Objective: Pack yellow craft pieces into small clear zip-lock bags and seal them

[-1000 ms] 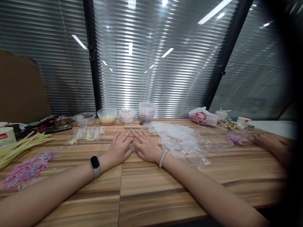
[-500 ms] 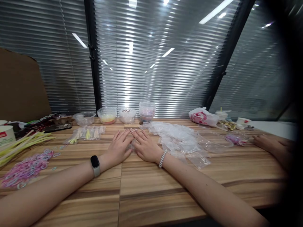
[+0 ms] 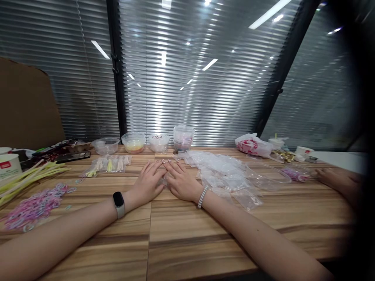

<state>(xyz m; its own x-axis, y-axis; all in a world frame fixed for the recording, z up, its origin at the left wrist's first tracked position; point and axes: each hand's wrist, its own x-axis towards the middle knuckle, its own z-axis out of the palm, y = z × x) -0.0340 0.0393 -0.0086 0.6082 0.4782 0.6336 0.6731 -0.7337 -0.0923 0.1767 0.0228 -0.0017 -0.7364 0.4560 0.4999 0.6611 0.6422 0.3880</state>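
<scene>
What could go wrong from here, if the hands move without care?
The left forearm lies close beside the loose pile of pink and purple rings; a sideways sweep might scatter them.

The clear bags overlap loosely next to the right hand, so a bump could make some slide.

Smooth striped wooden table [image 3: 187,242]; glossy clear plastic bags [image 3: 222,168].
</scene>
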